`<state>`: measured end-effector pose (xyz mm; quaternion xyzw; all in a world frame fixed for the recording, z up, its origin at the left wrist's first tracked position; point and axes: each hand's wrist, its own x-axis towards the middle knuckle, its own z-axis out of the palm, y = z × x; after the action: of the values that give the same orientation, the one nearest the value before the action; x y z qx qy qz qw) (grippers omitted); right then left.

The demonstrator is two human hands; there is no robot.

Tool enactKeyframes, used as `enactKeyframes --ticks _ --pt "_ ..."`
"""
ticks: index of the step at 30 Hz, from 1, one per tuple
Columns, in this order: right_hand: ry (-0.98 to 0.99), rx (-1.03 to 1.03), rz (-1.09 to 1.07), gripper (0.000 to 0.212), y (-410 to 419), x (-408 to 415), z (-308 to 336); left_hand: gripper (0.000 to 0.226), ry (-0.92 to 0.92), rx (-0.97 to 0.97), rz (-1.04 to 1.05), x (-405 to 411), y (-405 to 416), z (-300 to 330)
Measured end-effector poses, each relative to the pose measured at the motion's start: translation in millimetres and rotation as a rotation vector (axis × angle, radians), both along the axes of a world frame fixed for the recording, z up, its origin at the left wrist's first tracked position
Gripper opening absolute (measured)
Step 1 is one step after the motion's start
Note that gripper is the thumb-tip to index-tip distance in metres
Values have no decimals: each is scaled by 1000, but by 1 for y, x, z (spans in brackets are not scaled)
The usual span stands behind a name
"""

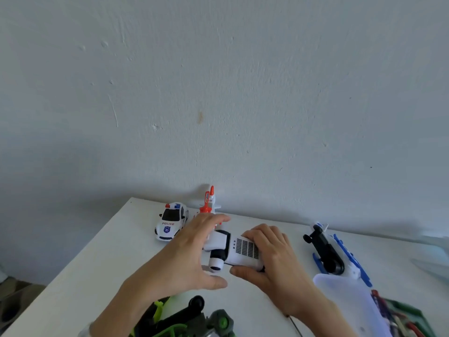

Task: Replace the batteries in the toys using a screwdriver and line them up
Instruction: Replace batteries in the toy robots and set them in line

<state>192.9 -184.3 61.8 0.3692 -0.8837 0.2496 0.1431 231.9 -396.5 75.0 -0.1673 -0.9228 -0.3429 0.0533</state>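
White toy plane (239,249) gripped by right fingers (255,235), left fingers (213,218) open beside.

Green-black toy (194,319) and tool tray (408,319) cut by bottom edge.

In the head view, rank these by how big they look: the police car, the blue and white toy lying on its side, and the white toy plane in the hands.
1. Blue and white toy, largest.
2. White toy plane, partly hidden by both hands, so its rank is unsure.
3. Police car, smallest, though farthest from the camera.
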Motion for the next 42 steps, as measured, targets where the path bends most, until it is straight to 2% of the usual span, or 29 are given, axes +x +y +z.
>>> enactKeyframes --ticks 3,8,15,16,19,23,25,28,31,35,37,38,40,42 --pt "-16 29 9 55 4 1 3 86 25 -18 29 -6 5 -4" --pt "0 65 49 58 5 0 9 84 87 -11 35 -15 6 -5" --pt "-19 156 84 64 0 0 10 75 12 -37 43 -14 3 -1" --pt "-64 116 80 59 0 1 10 72 -7 -39 35 -14 3 0" --pt "-238 -168 51 31 5 4 20 66 -94 0 5 -9 2 -6" --pt "-264 -356 -124 24 12 -5 20 71 -51 87 103 -5 -5 -21" --pt "-348 -281 -284 23 12 -15 0 73 19 98 177 -6 -13 -22" --pt "-510 54 -462 41 9 -17 -49 73 137 72 290 -6 -25 -20" --pt "-586 419 -423 54 1 -4 -85 71 231 47 385 -2 -29 -21" --pt "-696 568 -338 62 -5 9 -101 74 338 67 385 2 -23 -20" --pt "-663 509 -321 59 3 13 -95 79 387 60 363 4 -17 -20" --pt "-644 405 -327 54 7 13 -88 82 411 49 353 5 -14 -20" --pt "-545 -14 -383 32 11 13 -62 87 457 39 331 6 -6 -20" --pt "-391 -447 -425 22 12 21 -27 88 489 42 302 5 5 -20"
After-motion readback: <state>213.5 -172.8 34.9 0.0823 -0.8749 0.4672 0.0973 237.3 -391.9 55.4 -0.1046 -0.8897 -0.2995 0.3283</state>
